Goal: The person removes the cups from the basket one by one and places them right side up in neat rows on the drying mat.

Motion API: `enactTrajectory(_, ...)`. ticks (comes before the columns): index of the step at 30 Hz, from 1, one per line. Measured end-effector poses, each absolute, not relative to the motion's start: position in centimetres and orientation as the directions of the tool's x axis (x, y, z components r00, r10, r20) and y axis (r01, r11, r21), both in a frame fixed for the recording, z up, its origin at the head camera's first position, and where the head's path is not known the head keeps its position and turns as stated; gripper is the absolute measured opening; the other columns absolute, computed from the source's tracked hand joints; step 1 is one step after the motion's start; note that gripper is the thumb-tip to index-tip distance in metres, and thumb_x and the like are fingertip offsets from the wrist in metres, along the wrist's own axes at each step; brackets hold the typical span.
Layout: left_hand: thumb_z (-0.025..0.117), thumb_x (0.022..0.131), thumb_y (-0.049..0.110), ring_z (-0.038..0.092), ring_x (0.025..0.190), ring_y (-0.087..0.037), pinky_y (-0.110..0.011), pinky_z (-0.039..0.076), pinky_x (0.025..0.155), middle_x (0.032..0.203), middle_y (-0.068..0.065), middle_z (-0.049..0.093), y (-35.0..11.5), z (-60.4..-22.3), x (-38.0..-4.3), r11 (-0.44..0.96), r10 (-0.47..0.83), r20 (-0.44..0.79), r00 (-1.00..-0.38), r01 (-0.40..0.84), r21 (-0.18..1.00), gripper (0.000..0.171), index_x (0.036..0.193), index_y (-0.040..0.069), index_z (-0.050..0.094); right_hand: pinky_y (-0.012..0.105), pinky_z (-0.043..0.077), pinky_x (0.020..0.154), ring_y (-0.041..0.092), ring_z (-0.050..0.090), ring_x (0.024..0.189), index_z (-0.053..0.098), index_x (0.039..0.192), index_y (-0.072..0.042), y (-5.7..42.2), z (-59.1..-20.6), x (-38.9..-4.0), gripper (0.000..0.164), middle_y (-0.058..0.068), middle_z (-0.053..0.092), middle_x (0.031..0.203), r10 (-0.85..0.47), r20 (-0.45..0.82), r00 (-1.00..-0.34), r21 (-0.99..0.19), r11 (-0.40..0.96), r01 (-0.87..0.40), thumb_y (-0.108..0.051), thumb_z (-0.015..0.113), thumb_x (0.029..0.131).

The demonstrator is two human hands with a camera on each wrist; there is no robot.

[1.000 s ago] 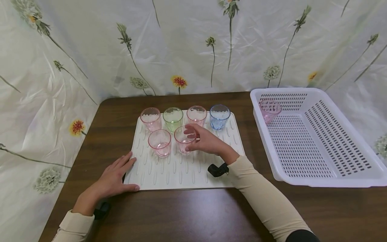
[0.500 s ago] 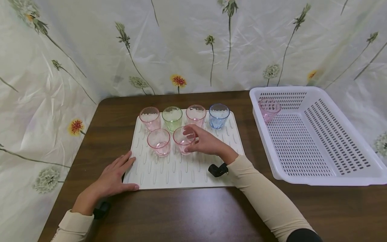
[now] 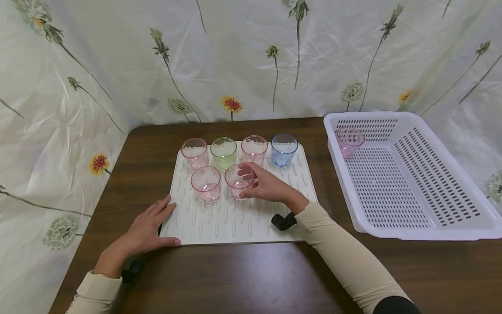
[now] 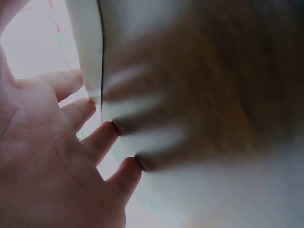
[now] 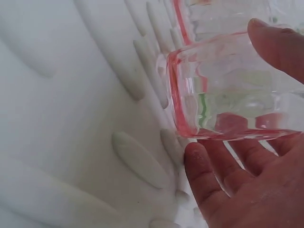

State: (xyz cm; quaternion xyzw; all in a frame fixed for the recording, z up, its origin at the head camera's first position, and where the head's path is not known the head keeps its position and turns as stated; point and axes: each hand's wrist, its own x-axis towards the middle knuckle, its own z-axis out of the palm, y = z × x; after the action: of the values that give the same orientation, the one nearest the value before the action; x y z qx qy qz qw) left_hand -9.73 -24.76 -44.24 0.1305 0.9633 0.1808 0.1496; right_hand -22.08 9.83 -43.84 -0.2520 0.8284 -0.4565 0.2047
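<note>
My right hand (image 3: 266,184) grips a pink-rimmed glass (image 3: 234,179) in the front row on the white ridged mat (image 3: 219,226). In the right wrist view, the thumb lies on one side of this glass (image 5: 228,95) and the fingers on the other, its base at the mat. Directly left of it stands another pink glass (image 3: 205,185). Behind them is a row: a pink glass (image 3: 194,152), a green glass (image 3: 223,153), a pink glass (image 3: 254,150) and a blue glass (image 3: 284,150). My left hand (image 3: 147,231) rests spread at the mat's left edge, fingertips on the table.
A white perforated basket (image 3: 396,187) stands on the right of the brown wooden table (image 3: 251,279). One pink glass (image 3: 350,143) sits in its back left corner. A flower-patterned curtain (image 3: 251,65) hangs behind the table and along its left side.
</note>
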Motion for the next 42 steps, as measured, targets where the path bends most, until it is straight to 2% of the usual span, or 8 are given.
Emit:
enactTrajectory(6, 0.077, 0.077, 0.058, 0.02, 0.147, -0.05, -0.074, 0.024, 0.11, 0.166, -0.02, 0.016, -24.8, -44.2, -9.8, 0.898, 0.308, -0.245, -0.919, 0.196, 0.394, 0.102, 0.154, 0.006, 0.034, 0.046, 0.047, 0.108, 0.027, 0.051, 0.134, 0.024, 0.155, -0.015, 10.0, -43.4, -21.9, 0.092, 0.01, 0.049, 0.148, -0.608, -0.133, -0.783, -0.868, 0.453, -0.204, -0.021, 0.081, 0.082)
enactTrajectory(12, 0.077, 0.077, 0.057, 0.021, 0.147, -0.049, -0.074, 0.025, 0.11, 0.165, -0.02, 0.017, -24.8, -44.1, -9.8, 0.899, 0.311, -0.234, -0.921, 0.204, 0.388, 0.102, 0.153, 0.005, 0.035, 0.052, 0.039, 0.115, 0.029, 0.042, 0.143, 0.017, 0.159, -0.017, 11.1, -41.8, -20.9, 0.1, 0.012, 0.042, 0.156, -0.568, -0.157, -0.808, -0.791, 0.561, -0.242, -0.031, 0.08, 0.082)
enactTrajectory(16, 0.077, 0.076, 0.057, 0.021, 0.147, -0.049, -0.074, 0.025, 0.11, 0.165, -0.021, 0.017, -24.7, -44.2, -9.8, 0.898, 0.316, -0.233, -0.92, 0.21, 0.386, 0.102, 0.153, 0.005, 0.035, 0.054, 0.031, 0.119, 0.032, 0.034, 0.149, 0.02, 0.158, -0.011, 12.5, -40.1, -19.5, 0.097, 0.014, 0.035, 0.16, -0.554, -0.11, -0.825, -0.707, 0.627, -0.327, -0.03, 0.078, 0.084)
enactTrajectory(20, 0.077, 0.077, 0.058, 0.02, 0.147, -0.05, -0.074, 0.025, 0.11, 0.165, -0.021, 0.016, -24.6, -44.2, -9.9, 0.898, 0.317, -0.239, -0.918, 0.21, 0.387, 0.102, 0.153, 0.005, 0.034, 0.053, 0.029, 0.121, 0.035, 0.031, 0.15, 0.025, 0.156, -0.005, 14.3, -38.2, -18.1, 0.089, 0.016, 0.033, 0.161, -0.552, -0.083, -0.829, -0.621, 0.679, -0.39, -0.027, 0.075, 0.087)
enactTrajectory(29, 0.076, 0.076, 0.059, 0.02, 0.148, -0.049, -0.074, 0.024, 0.11, 0.166, -0.02, 0.016, -24.6, -44.3, -9.8, 0.902, 0.305, -0.253, -0.918, 0.194, 0.385, 0.103, 0.154, 0.006, 0.033, 0.054, 0.033, 0.118, 0.035, 0.037, 0.147, 0.031, 0.155, -0.009, 17.5, -34.0, -16.3, 0.081, 0.014, 0.039, 0.158, -0.507, -0.081, -0.858, -0.534, 0.749, -0.392, -0.03, 0.072, 0.09)
enactTrajectory(37, 0.077, 0.076, 0.057, 0.021, 0.147, -0.05, -0.074, 0.025, 0.11, 0.165, -0.02, 0.017, -24.9, -44.3, -9.7, 0.901, 0.308, -0.24, -0.921, 0.201, 0.384, 0.102, 0.154, 0.006, 0.034, 0.056, 0.035, 0.115, 0.036, 0.043, 0.141, 0.032, 0.153, -0.005, 20.5, -30.0, -15.7, 0.078, 0.017, 0.046, 0.152, -0.514, -0.004, -0.858, -0.471, 0.758, -0.452, -0.022, 0.074, 0.089)
enactTrajectory(42, 0.077, 0.077, 0.058, 0.022, 0.147, -0.05, -0.074, 0.026, 0.109, 0.165, -0.02, 0.018, -24.8, -44.2, -9.6, 0.896, 0.316, -0.228, -0.921, 0.211, 0.391, 0.102, 0.153, 0.006, 0.035, 0.058, 0.035, 0.114, 0.037, 0.043, 0.141, 0.033, 0.153, -0.004, 22.8, -28.5, -16.1, 0.078, 0.018, 0.046, 0.152, -0.496, -0.016, -0.868, -0.411, 0.795, -0.446, -0.023, 0.074, 0.089)
